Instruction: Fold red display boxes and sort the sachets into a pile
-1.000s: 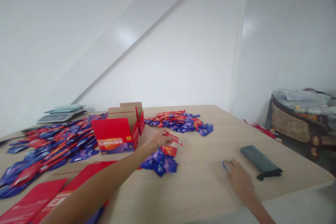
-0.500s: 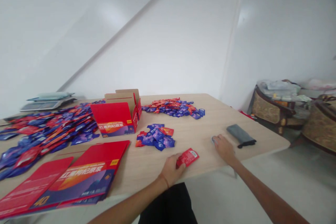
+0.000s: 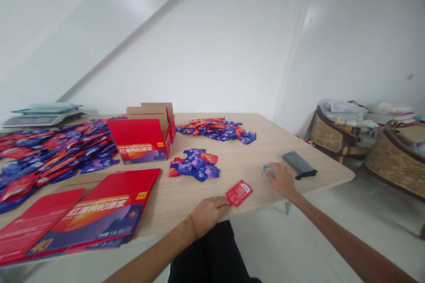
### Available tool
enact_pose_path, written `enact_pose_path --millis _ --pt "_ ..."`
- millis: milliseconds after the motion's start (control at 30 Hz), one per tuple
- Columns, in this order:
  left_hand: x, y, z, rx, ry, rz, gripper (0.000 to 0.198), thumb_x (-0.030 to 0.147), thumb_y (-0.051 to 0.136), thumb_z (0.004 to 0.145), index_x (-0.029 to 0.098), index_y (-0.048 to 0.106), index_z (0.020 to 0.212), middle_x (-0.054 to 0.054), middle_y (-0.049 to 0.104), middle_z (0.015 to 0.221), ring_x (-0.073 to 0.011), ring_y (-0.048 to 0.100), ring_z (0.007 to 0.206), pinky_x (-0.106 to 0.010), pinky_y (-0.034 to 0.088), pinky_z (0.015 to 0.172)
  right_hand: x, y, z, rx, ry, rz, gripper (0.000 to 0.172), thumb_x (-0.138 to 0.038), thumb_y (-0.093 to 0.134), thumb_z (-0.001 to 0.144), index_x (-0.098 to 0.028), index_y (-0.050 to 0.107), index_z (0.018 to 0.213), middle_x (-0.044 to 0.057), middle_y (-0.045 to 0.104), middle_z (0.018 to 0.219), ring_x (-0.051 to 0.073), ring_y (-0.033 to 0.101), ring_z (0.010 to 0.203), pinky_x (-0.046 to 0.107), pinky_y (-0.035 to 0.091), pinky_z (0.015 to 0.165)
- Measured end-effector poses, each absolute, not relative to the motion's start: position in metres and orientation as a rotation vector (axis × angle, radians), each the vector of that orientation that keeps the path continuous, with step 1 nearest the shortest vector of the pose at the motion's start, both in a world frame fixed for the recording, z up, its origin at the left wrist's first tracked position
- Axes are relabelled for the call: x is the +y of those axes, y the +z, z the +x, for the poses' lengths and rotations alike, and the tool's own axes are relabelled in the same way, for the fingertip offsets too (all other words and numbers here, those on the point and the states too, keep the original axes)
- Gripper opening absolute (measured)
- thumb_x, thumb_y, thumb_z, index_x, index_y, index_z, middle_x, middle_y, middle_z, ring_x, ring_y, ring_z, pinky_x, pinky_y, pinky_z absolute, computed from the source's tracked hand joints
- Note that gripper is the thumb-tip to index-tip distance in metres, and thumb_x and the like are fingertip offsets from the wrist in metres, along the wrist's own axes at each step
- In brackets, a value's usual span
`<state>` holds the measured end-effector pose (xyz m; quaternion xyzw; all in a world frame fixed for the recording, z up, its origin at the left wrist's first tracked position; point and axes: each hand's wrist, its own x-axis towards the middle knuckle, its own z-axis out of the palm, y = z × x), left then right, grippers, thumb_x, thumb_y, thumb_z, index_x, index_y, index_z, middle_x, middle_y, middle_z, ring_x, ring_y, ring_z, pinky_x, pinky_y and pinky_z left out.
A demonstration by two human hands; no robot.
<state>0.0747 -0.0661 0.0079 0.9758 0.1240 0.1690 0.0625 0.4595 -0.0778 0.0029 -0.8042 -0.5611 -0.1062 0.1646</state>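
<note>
My left hand (image 3: 210,212) lies at the table's front edge with its fingers stretched out, fingertips at the left edge of a red sachet (image 3: 239,193). The sachet rests on the tabletop, its white label facing up. Over to the right, my right hand (image 3: 282,180) has its thumb and fingers around a small round grey-white thing (image 3: 267,170) on the table; the hand partly covers it, so its kind is unclear. Beyond the left hand is a small heap of blue and red sachets (image 3: 198,166). A grey folded cloth pouch (image 3: 299,164) lies beside my right hand.
Flattened red boxes (image 3: 96,212) are stacked at the front left. Behind them stand open red cartons (image 3: 141,141). Large sachet piles lie at the left (image 3: 66,150) and back (image 3: 219,129). A scale (image 3: 43,117) is at the far left; loaded armchairs (image 3: 332,135) stand right.
My left hand has loosened from the red sachet and drawn slightly left; the sachet now lies flat. More of the round grey-white thing shows at my right hand. The view has shifted slightly.
</note>
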Motion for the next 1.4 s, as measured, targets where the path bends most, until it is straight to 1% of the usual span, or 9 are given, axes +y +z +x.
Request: enact_pose_path --millis 67,133,233,333,500,733,933,1167,1400 --pt "-0.065 0.0 0.073 0.389 0.539 2.928 0.038 0.013 0.044 0.104 0.022 0.063 0.136 -0.009 0.067 0.137 -0.0223 0.062 0.129 -0.036 0.049 0.113 -0.079 -0.005 0.458 -1.588 -0.292 -2.333 0.048 -0.045 0.045 0.101 -0.027 0.06 0.143 0.015 0.058 0.141 0.033 0.053 0.12 0.044 0.044 0.093" --pt "-0.066 -0.004 0.073 0.397 0.569 2.897 0.043 0.013 0.045 0.103 0.024 0.061 0.14 -0.009 0.066 0.139 -0.0223 0.061 0.131 -0.037 0.049 0.114 -0.077 -0.011 0.459 -1.675 -0.25 -2.292 0.046 -0.039 0.044 0.101 -0.028 0.063 0.141 0.013 0.058 0.142 0.031 0.055 0.118 0.044 0.044 0.094" --pt "-0.068 -0.004 0.074 0.403 0.576 2.858 0.049 0.011 0.045 0.101 0.025 0.058 0.146 -0.008 0.064 0.142 -0.0224 0.058 0.134 -0.038 0.047 0.118 -0.072 -0.011 0.464 -1.834 -0.157 -2.086 0.042 -0.03 0.04 0.101 -0.021 0.073 0.125 0.012 0.066 0.131 0.025 0.059 0.113 0.039 0.045 0.098" --pt "-0.068 -0.005 0.073 0.418 0.582 2.821 0.052 0.01 0.045 0.1 0.024 0.056 0.148 -0.009 0.063 0.145 -0.022 0.057 0.137 -0.039 0.044 0.12 -0.069 0.001 0.462 -1.819 -0.108 -1.925 0.042 -0.029 0.038 0.101 -0.017 0.076 0.115 0.012 0.071 0.117 0.023 0.064 0.105 0.036 0.048 0.097" --pt "-0.065 -0.01 0.074 0.393 0.603 2.754 0.051 0.009 0.045 0.099 0.022 0.058 0.146 -0.008 0.061 0.147 -0.0194 0.054 0.14 -0.036 0.042 0.122 -0.08 0.039 0.421 -1.908 -0.149 -1.681 0.041 -0.032 0.04 0.102 -0.019 0.073 0.122 0.01 0.068 0.118 0.022 0.064 0.107 0.035 0.049 0.097" --pt "-0.068 -0.007 0.075 0.367 0.622 2.726 0.049 0.009 0.043 0.1 0.019 0.058 0.146 -0.008 0.059 0.15 -0.0184 0.051 0.143 -0.034 0.039 0.123 -0.107 0.056 0.335 -2.254 -0.155 -1.454 0.039 -0.013 0.05 0.093 -0.025 0.073 0.122 0.008 0.063 0.123 0.02 0.059 0.11 0.034 0.049 0.1" --pt "-0.069 -0.003 0.076 0.36 0.617 2.71 0.047 0.01 0.043 0.101 0.018 0.059 0.144 -0.008 0.061 0.147 -0.0185 0.053 0.141 -0.032 0.04 0.122 -0.114 0.028 0.309 -2.506 -0.152 -1.424 0.033 -0.012 0.055 0.092 -0.024 0.072 0.118 0.008 0.066 0.12 0.024 0.056 0.112 0.037 0.049 0.095" --pt "-0.067 -0.007 0.077 0.364 0.639 2.733 0.046 0.009 0.045 0.099 0.017 0.061 0.142 -0.008 0.061 0.147 -0.0184 0.054 0.141 -0.033 0.041 0.122 -0.1 0.028 0.322 -2.623 -0.165 -1.498 0.029 -0.02 0.054 0.097 -0.024 0.073 0.118 0.009 0.068 0.118 0.024 0.058 0.109 0.036 0.047 0.094" --pt "-0.067 -0.012 0.076 0.413 0.624 2.784 0.047 0.008 0.046 0.099 0.017 0.06 0.143 -0.009 0.061 0.147 -0.0189 0.055 0.14 -0.034 0.042 0.121 -0.078 0.026 0.356 -2.532 -0.247 -1.759 0.034 -0.019 0.045 0.1 -0.023 0.074 0.117 0.009 0.069 0.119 0.022 0.06 0.103 0.032 0.046 0.091"
